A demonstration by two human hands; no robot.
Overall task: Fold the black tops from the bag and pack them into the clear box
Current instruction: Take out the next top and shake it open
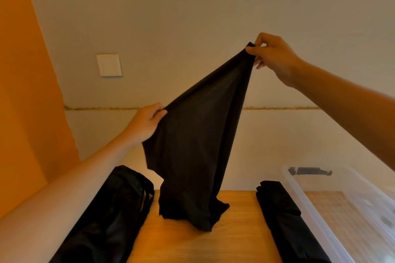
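A black top [196,147] hangs in the air over the wooden table [192,243], its lower end crumpled on the tabletop. My right hand [272,57] pinches one corner high up at the right. Lower and to the left, my left hand [145,123] grips another edge of the same top. A black bag [111,218] lies on the table at the left, under my left forearm. A folded black top [286,220] lies at the right, beside the clear box [320,215], whose near wall runs along the table's right side.
A pale wall stands right behind the table, with a white switch plate [109,64] on it. An orange wall [23,92] closes the left side. The clear box has a dark latch [310,171] at its far end.
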